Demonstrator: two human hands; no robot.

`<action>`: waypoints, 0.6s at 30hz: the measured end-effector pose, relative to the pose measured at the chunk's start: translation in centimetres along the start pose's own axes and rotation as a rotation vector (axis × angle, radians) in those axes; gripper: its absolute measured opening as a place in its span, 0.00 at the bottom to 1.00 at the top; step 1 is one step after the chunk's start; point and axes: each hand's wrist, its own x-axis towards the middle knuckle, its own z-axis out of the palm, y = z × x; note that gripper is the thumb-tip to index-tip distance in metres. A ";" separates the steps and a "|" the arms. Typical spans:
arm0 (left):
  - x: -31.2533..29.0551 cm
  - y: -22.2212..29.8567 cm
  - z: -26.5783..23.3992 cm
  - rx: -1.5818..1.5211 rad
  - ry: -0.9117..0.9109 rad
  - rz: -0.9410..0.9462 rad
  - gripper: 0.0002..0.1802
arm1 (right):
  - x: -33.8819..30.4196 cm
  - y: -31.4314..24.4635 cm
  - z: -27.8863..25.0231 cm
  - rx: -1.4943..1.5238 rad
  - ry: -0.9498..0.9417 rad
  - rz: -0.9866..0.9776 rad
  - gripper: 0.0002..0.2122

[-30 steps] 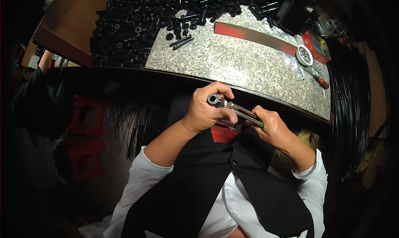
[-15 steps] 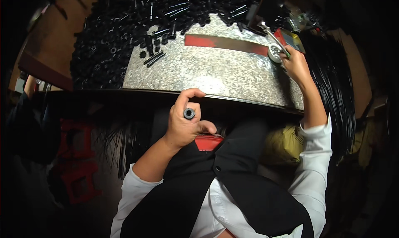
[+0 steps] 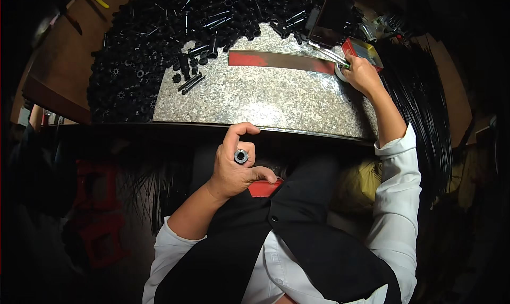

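Observation:
My left hand [image 3: 231, 163] is in front of the table's near edge. Its lower fingers curl round a small dark hollow cylinder [image 3: 241, 155], whose round open end faces up; the thumb and forefinger stand apart. On the right, over the table, my right hand [image 3: 364, 74] is closed on a slim silver tool [image 3: 328, 53] with a green part by the fingers; its exact kind is unclear. The tool points away to the left, above a white round roll or ring [image 3: 340, 73] partly hidden by the hand. Beside that lies a long flat red-and-brown strip [image 3: 281, 61].
A big heap of black parts [image 3: 122, 65] covers the table's left and back. Several lie loose near a black rod pair [image 3: 191, 84]. A red-and-yellow box [image 3: 363, 53] and a dark flat screen-like panel [image 3: 332, 18] stand back right. Thin black strands [image 3: 419, 107] hang at right.
The silver tool in my right hand has swung to a flatter slant, and the hand now covers more of the white ring. My left hand keeps its hold; the whole view has shifted slightly.

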 end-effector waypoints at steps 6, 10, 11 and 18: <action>0.3 -0.3 0.2 -0.004 0.007 0.018 0.49 | -1.8 -0.3 0.4 0.382 0.261 -0.077 0.06; 0.6 0.0 0.7 0.006 0.049 0.041 0.47 | -7.9 -7.1 -1.1 1.073 -0.030 -0.066 0.09; 0.7 0.2 1.0 0.001 0.055 0.051 0.48 | -9.5 -8.9 -0.9 1.330 -0.098 -0.114 0.09; 0.9 1.2 1.6 0.042 0.016 0.087 0.51 | -15.9 -15.2 0.4 1.632 -0.371 -0.268 0.08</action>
